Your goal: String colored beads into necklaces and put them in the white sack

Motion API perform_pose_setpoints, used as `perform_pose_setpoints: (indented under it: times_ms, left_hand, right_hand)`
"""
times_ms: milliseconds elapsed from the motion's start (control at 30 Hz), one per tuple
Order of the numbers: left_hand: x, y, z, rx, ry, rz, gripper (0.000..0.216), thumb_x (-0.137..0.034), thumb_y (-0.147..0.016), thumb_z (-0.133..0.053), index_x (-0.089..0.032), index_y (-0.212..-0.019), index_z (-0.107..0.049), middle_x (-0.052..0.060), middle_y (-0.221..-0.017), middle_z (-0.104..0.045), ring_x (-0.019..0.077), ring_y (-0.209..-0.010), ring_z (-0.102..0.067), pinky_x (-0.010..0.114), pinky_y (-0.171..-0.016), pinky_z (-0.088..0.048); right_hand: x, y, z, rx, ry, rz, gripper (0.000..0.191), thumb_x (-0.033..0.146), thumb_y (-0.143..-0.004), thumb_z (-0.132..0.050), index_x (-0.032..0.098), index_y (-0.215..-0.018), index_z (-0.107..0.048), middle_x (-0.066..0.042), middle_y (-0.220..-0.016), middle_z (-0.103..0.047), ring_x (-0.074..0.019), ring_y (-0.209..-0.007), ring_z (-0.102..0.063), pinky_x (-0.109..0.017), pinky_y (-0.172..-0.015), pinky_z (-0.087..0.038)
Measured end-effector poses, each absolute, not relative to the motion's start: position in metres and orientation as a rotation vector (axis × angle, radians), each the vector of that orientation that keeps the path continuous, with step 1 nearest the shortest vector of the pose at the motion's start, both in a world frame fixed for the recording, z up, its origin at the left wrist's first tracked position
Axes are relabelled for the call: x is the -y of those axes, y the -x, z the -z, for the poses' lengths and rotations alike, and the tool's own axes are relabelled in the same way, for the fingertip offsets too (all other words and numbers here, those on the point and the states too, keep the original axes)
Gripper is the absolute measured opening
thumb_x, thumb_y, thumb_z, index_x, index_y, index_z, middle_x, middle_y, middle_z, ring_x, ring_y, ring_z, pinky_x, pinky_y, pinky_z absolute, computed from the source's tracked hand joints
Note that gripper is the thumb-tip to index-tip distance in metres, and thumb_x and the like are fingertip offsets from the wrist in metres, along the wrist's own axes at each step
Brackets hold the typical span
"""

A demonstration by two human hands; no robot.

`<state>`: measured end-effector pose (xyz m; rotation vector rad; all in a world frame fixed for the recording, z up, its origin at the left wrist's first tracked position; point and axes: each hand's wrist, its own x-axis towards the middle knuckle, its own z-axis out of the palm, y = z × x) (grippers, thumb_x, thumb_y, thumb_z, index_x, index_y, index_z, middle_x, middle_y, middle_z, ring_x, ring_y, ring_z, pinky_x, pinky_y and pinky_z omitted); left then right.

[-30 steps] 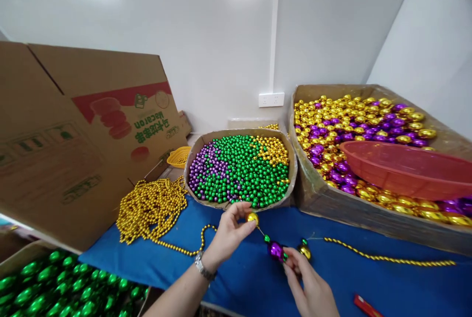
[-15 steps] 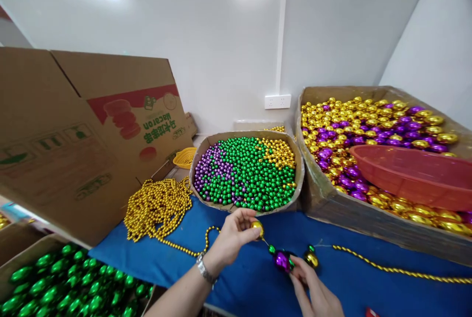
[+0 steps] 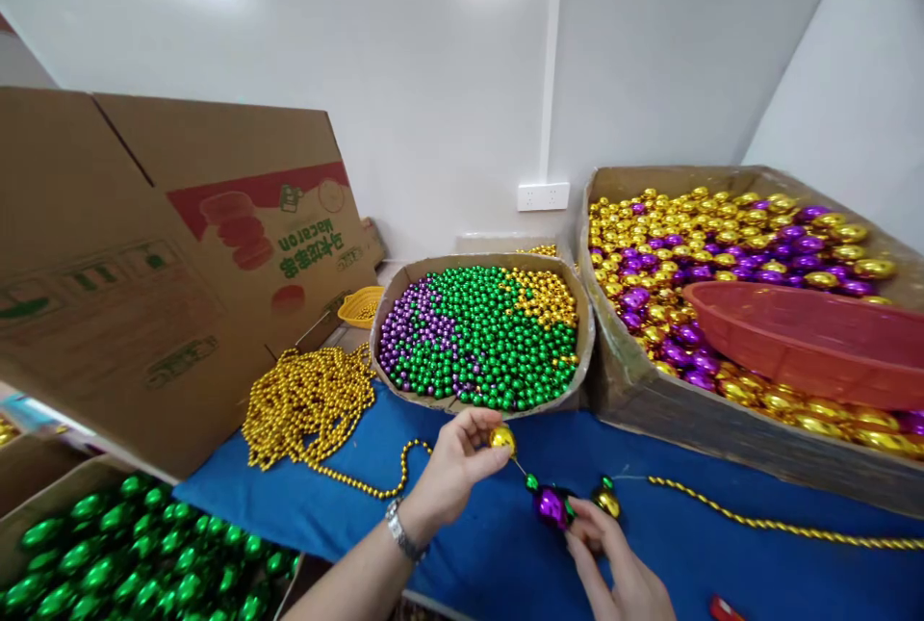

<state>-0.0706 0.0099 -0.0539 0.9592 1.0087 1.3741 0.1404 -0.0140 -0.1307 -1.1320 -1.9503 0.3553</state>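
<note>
Between the thumb and fingers of my left hand (image 3: pixel 458 462) is a large gold bead (image 3: pixel 502 441). A short bit of string runs from it to a small green bead (image 3: pixel 532 481) and a large purple bead (image 3: pixel 551 507). My right hand (image 3: pixel 617 558) pinches the strand just beside the purple bead, where a bit of green shows at the fingertips. Past those fingers, another gold bead (image 3: pixel 607 503) with a small green one lies on the blue cloth (image 3: pixel 498 563). Thin string leads on from there to a twisted gold bead strand (image 3: pixel 765 527).
A box of small green, purple and gold beads (image 3: pixel 491 337) stands ahead. Rightward, a larger box (image 3: pixel 628 400) holds gold and purple beads and a red basin (image 3: pixel 808 342). Gold bead chains (image 3: pixel 310 404) lie left, near a carton (image 3: pixel 217 245) and green beads (image 3: pixel 108 544). A red object (image 3: pixel 724 608) lies low right.
Both hands keep nearly the same grip and place. The view has shifted slightly, so more of the red object at the bottom right shows.
</note>
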Motion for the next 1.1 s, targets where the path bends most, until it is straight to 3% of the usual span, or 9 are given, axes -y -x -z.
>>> perform_pose_setpoints:
  times_ms: [133, 300, 500, 700, 833, 967, 1100]
  left_hand:
    - [-0.01, 0.071, 0.055, -0.924, -0.878, -1.313, 0.035, -0.023, -0.067, -0.078, -0.013, -0.096, -0.063, 0.006, -0.088, -0.066, 0.0143, -0.082, -0.061, 0.023, -0.075, -0.046]
    - [-0.009, 0.072, 0.055, -0.877, -0.785, -1.245, 0.037, -0.026, -0.07, -0.075, -0.015, -0.102, -0.059, 0.007, -0.093, -0.063, 0.0206, -0.08, -0.066, 0.032, -0.069, -0.052]
    - [-0.008, 0.07, 0.055, -0.931, -0.873, -1.254, 0.039, -0.026, -0.067, -0.078, -0.015, -0.1, -0.059, 0.005, -0.091, -0.062, 0.0172, -0.075, -0.065, 0.031, -0.068, -0.054]
    - [-0.004, 0.071, 0.051, -0.948, -1.043, -1.183, 0.041, -0.031, -0.069, -0.076, -0.016, -0.104, -0.062, 0.008, -0.096, -0.064, 0.0173, -0.082, -0.063, 0.029, -0.071, -0.052]
    - [-0.024, 0.088, 0.037, -1.077, -1.267, -1.171, 0.042, -0.043, -0.086, -0.053, -0.016, -0.119, -0.056, 0.014, -0.115, -0.061, 0.0223, -0.096, -0.061, 0.031, -0.075, -0.051]
    - [-0.076, 0.109, 0.034, -1.811, -1.822, -0.927, 0.026, -0.029, -0.089, -0.047, -0.017, -0.109, -0.058, 0.01, -0.104, -0.066, 0.02, -0.095, -0.06, 0.031, -0.083, -0.047]
    - [-0.119, 0.114, 0.047, -1.976, -1.921, -0.728, 0.012, -0.014, -0.078, -0.057, -0.018, -0.088, -0.063, 0.01, -0.091, -0.067, 0.0254, -0.1, -0.058, 0.039, -0.09, -0.042]
  right_hand:
    - [0.013, -0.143, 0.133, 1.95, 1.124, -0.349, 0.024, 0.033, -0.094, -0.037, 0.025, -0.114, -0.047, 0.001, -0.081, -0.07, -0.0099, -0.07, -0.07, -0.012, -0.065, -0.053]
    - [0.012, -0.142, 0.13, 1.963, 1.125, -0.355, 0.024, 0.033, -0.094, -0.038, 0.024, -0.114, -0.046, 0.002, -0.077, -0.07, -0.0097, -0.066, -0.07, -0.011, -0.06, -0.053]
    - [0.011, -0.138, 0.128, 1.968, 1.01, -0.114, 0.026, 0.03, -0.095, -0.035, 0.022, -0.115, -0.049, -0.005, -0.087, -0.072, -0.0139, -0.071, -0.071, -0.019, -0.069, -0.055]
    - [0.011, -0.142, 0.141, 1.982, 1.138, -0.455, 0.028, 0.035, -0.093, -0.041, 0.025, -0.118, -0.047, -0.002, -0.089, -0.072, -0.0129, -0.077, -0.071, -0.015, -0.068, -0.054]
    - [0.009, -0.146, 0.149, 1.861, 1.236, -0.685, 0.032, 0.044, -0.089, -0.046, 0.025, -0.115, -0.05, -0.003, -0.088, -0.072, -0.0133, -0.077, -0.07, -0.015, -0.066, -0.054]
    - [0.007, -0.147, 0.149, 1.763, 1.282, -0.772, 0.037, 0.049, -0.086, -0.048, 0.024, -0.112, -0.054, -0.003, -0.086, -0.072, -0.0144, -0.076, -0.07, -0.015, -0.064, -0.054]
    - [0.008, -0.144, 0.143, 1.755, 1.288, -0.775, 0.038, 0.051, -0.084, -0.05, 0.025, -0.111, -0.054, -0.002, -0.086, -0.072, -0.0144, -0.076, -0.07, -0.015, -0.063, -0.054]
